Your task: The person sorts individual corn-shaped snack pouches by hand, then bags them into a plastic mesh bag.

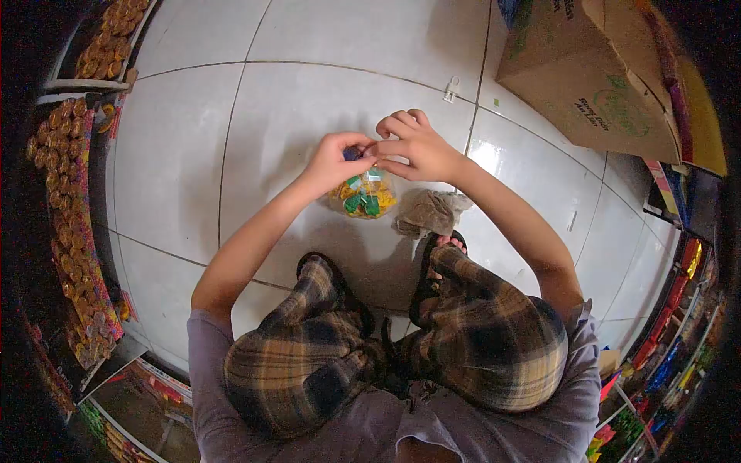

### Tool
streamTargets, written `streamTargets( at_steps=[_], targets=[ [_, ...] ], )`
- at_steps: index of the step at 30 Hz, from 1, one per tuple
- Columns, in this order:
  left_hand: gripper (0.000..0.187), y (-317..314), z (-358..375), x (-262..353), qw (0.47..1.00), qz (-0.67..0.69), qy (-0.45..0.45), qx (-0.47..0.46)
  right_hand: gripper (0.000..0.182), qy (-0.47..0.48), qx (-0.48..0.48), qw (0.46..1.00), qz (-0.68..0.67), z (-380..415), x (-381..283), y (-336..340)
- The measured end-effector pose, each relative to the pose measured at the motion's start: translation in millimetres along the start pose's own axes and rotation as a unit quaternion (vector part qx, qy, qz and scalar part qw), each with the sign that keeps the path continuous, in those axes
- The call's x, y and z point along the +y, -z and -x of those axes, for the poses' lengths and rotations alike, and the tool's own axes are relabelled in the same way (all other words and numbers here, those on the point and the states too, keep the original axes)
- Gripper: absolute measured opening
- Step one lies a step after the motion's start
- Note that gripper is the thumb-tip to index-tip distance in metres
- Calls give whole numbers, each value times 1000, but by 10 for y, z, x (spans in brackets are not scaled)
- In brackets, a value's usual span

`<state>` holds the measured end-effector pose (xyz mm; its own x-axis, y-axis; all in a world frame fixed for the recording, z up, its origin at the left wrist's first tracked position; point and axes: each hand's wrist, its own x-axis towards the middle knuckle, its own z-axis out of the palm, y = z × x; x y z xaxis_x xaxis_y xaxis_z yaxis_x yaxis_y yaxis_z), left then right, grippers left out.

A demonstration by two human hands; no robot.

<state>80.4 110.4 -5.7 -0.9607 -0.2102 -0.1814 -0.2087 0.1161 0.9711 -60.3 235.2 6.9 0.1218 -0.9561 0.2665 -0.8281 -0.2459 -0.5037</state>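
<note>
On the tiled floor in front of me is a clear plastic container (363, 197) with yellow and green wrapped pieces inside. My left hand (333, 163) is closed at its top, thumb and fingers pinched together, with a small dark blue part (353, 153) showing between them. From the other side, my right hand (417, 148) meets it at the same spot, thumb and index finger bent inward and the other fingers raised. The fingertips of both hands hide the container's opening. A crumpled grey-brown cloth (432, 212) lies just right of the container, by my foot.
A large cardboard box (594, 85) stands at the upper right. A small white clip-like piece (451, 91) lies on the floor (309, 35). Rows of gold-wrapped goods (65, 177) line the left side; shelves of colourful packets (671, 347) run along the right.
</note>
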Motion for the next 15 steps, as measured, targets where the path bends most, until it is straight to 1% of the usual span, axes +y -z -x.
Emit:
streamTargets(
  at_steps=[2, 3, 5, 6, 8, 9, 11, 12, 14, 15],
  targets=[
    [17, -28, 35, -70, 998, 9, -16, 66, 15, -15, 10, 1000, -9, 16, 12, -14],
    [17, -47, 40, -94, 998, 9, -16, 65, 15, -15, 10, 1000, -8, 13, 13, -24],
    [12, -84, 63, -121, 989, 64, -49, 122, 15, -34, 51, 997, -47, 14, 2, -62],
    [12, -92, 76, -132, 990, 63, -49, 120, 15, -35, 53, 997, -47, 36, 45, -94],
    [20, -94, 100, -149, 968, 178, -122, 126, 17, -64, 88, 988, -112, 77, 137, -135],
    [20, -93, 100, -156, 969, 178, -121, 125, 17, -65, 89, 988, -112, 114, 161, -145],
    [30, -92, 90, -164, 969, 203, -92, 111, 15, -107, 54, 976, -184, 146, 165, -126],
    [30, -82, 93, -164, 968, 204, -92, 110, 15, -108, 54, 976, -183, 157, 173, -170],
    [31, -56, 113, -133, 943, 313, -22, 107, 14, -151, 34, 948, -278, 183, 173, -277],
    [31, -53, 118, -108, 943, 314, -21, 107, 14, -153, 34, 948, -278, 220, 178, -291]
  ],
)
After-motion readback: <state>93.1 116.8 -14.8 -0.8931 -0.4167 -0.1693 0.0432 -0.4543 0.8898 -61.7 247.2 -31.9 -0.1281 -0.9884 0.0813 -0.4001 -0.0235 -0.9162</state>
